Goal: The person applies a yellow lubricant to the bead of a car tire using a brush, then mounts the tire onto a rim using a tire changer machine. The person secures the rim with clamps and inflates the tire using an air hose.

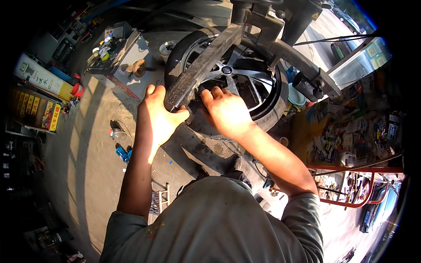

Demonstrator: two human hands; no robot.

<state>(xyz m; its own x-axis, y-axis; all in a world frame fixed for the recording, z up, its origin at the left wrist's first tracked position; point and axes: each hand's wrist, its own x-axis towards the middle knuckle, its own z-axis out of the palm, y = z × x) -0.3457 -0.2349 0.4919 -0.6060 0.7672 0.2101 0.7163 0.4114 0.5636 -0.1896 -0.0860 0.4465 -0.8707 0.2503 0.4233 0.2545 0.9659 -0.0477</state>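
A car wheel (247, 72), with a black tyre and a silver and black spoked rim, lies in front of me beneath the arms of a tyre-changing machine. One long dark metal arm (204, 59) slants across the wheel toward me. My left hand (155, 116) is wrapped around its near end, thumb on the inner side. Just right of that end, above the near edge of the tyre, my right hand (226, 109) has its fingers curled around a dark part that they mostly hide. A second machine arm (298, 65) reaches over the wheel's right side.
On the left stands a grey wheel-balancing machine (131, 72) with small items on top. A bucket (166, 48) sits beside the tyre. A blue bottle (123, 153) and a clear bottle (118, 134) lie on the floor. To the right are a light-blue basin (296, 95) and a cluttered board (351, 136).
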